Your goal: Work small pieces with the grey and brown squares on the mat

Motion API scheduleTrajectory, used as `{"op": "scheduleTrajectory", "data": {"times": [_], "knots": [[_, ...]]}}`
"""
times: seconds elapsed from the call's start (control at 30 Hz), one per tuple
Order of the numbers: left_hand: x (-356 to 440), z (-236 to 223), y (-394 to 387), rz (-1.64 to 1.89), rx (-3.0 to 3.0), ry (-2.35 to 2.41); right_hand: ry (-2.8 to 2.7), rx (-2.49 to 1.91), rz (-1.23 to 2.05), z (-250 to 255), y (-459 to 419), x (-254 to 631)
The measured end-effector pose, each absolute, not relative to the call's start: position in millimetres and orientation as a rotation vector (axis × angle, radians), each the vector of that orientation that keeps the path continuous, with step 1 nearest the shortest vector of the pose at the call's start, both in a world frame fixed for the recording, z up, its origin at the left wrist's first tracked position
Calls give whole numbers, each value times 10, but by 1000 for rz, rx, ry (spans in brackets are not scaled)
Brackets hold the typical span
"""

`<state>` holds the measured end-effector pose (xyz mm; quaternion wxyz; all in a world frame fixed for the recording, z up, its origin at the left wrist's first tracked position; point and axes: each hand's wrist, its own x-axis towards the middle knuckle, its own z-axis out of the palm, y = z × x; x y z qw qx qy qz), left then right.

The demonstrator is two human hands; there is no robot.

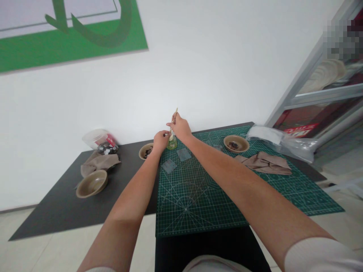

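Observation:
Both my arms reach far forward over a green cutting mat (198, 196). My right hand (180, 127) is closed in a pinch on a thin wooden stick (175, 115) whose lower end goes down toward a small greenish jar (172, 143). My left hand (161, 140) is closed beside the jar's top, fingertips touching it or something small there; what it grips is too small to name. Two small clear squares (169, 166) (184, 154) lie flat on the mat just in front of the jar.
A dark table (68, 204) carries the mat. Brown bowls stand at left (92, 183), behind my left hand (146, 151) and at right (236, 143). Crumpled cloths (99, 162) (265, 162), a tipped plastic jar (100, 141) and a plastic bag (280, 141) lie around. White wall behind.

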<state>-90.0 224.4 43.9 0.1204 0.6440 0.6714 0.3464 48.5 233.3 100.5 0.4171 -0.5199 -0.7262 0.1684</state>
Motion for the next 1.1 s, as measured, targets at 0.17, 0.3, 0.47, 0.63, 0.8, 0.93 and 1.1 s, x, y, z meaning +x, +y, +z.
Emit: {"op": "scheduleTrajectory", "data": {"times": [0.17, 0.3, 0.47, 0.63, 0.8, 0.93, 1.1], "knots": [[-895, 446, 2239, 1015, 1901, 1971, -1857, -1285, 384, 1044, 2295, 491], [-893, 468, 2196, 1019, 1867, 1987, -1949, -1261, 345, 1065, 2263, 459], [-888, 476, 2131, 1044, 1887, 1971, -1990, -1276, 284, 1047, 2276, 429], [-889, 456, 2136, 1026, 1954, 1994, -2007, -1284, 291, 1040, 2309, 424], [-882, 445, 2156, 994, 1976, 2022, -2035, -1286, 328, 1038, 2321, 396], [-887, 456, 2124, 1019, 1930, 2019, -2043, -1348, 350, 959, 2329, 378], [-900, 466, 1935, 1101, 1809, 2017, -2034, -1385, 394, 802, 2310, 374]]}}
